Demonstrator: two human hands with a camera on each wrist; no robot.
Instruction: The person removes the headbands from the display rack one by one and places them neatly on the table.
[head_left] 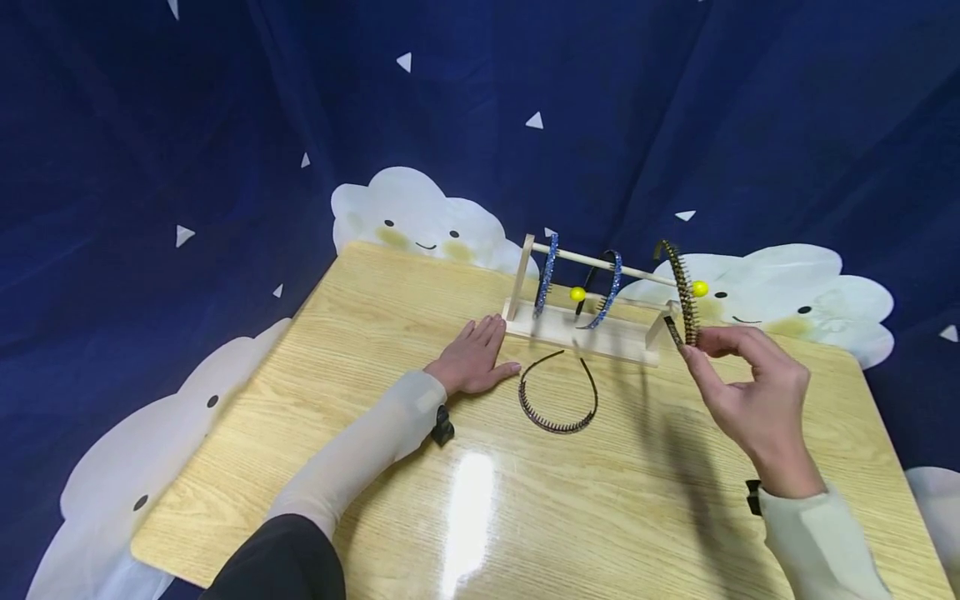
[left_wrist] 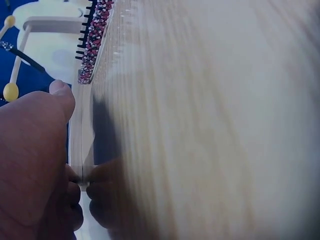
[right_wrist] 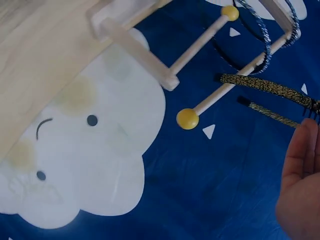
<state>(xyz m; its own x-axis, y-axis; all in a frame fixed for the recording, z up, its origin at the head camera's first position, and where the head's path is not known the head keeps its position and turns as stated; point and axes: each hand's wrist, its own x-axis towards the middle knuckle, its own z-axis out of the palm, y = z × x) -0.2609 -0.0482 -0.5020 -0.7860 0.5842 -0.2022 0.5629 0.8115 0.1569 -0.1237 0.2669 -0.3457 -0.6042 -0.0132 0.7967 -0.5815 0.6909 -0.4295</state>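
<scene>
My right hand [head_left: 757, 392] pinches a gold-and-black toothed headband [head_left: 682, 283] by its lower part, at the right end of a wooden rack [head_left: 577, 332]. In the right wrist view the held headband [right_wrist: 272, 86] overlaps the upper rod near its yellow ball tip [right_wrist: 188, 119]. My left hand [head_left: 474, 357] lies flat with fingers straight, fingertips right at the rack base's left end. Two blue glittery headbands [head_left: 547, 275] hang on the rack. A headband with reddish beads [left_wrist: 97, 40] lies on the table in front, close to my left thumb.
The light wooden table [head_left: 390, 333] carries the rack near its far edge. A second, lower rod ends in a yellow ball [head_left: 577, 293]. Behind stands a dark blue curtain [head_left: 465, 108] with white cloud shapes [head_left: 420, 208].
</scene>
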